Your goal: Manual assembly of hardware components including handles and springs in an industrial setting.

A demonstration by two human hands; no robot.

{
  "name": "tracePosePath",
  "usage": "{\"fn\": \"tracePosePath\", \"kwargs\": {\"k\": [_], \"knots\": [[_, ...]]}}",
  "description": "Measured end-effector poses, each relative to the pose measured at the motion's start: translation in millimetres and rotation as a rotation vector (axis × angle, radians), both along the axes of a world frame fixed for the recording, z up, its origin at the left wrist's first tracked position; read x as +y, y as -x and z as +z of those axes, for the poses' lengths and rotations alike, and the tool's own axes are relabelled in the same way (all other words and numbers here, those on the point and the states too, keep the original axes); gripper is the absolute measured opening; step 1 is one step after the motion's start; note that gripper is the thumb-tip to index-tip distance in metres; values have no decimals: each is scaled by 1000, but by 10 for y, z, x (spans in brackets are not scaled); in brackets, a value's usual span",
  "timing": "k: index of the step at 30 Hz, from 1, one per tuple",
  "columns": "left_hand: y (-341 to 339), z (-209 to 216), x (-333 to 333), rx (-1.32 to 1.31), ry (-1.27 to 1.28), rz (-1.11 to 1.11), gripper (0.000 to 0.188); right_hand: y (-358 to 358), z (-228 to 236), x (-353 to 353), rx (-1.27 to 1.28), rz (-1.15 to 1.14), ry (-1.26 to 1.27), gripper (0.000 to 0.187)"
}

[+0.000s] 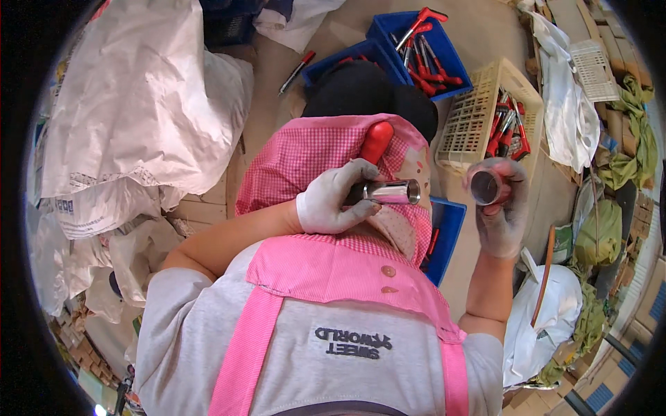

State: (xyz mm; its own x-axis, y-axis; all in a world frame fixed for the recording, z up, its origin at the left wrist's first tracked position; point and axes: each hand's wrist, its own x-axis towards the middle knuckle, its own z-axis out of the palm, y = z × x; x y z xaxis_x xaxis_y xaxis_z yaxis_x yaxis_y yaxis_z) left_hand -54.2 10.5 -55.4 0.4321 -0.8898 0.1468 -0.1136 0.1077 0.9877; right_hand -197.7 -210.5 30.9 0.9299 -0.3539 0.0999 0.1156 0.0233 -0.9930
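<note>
My gloved left hand (338,197) is closed around a red-handled metal tool in front of my lap. Its red grip (377,143) sticks up past my fingers, and a shiny chrome socket-like tube (394,192) points right, its open end showing. Out to the right, my gloved right hand (504,215) is raised with fingers wrapped round a short round tube (485,187). That tube has a reddish rim and a dark hollow facing me. The two pieces are well apart. My fingers hide the joint between grip and chrome tube.
Blue bins (444,59) and a cream plastic crate (466,128) ahead hold several red-handled metal tools. One such tool (297,72) lies on the floor. Another blue bin (447,236) stands right of my lap. Large white sacks (149,97) fill the left.
</note>
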Motion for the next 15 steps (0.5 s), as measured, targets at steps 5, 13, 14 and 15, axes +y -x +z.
{"fn": "tracePosePath", "kwargs": {"k": [5, 13, 14, 15], "knots": [[92, -114, -111, -261, 77, -10, 41, -429, -114, 772, 133, 24, 460, 44], [35, -308, -72, -258, 64, -68, 41, -466, -223, 870, 172, -11, 460, 42], [34, -245, -91, -132, 37, -42, 40, -461, -214, 779, 169, 18, 371, 43], [26, -171, -96, -6, 11, -22, 38, -474, -232, 633, 25, -34, 224, 43]]}}
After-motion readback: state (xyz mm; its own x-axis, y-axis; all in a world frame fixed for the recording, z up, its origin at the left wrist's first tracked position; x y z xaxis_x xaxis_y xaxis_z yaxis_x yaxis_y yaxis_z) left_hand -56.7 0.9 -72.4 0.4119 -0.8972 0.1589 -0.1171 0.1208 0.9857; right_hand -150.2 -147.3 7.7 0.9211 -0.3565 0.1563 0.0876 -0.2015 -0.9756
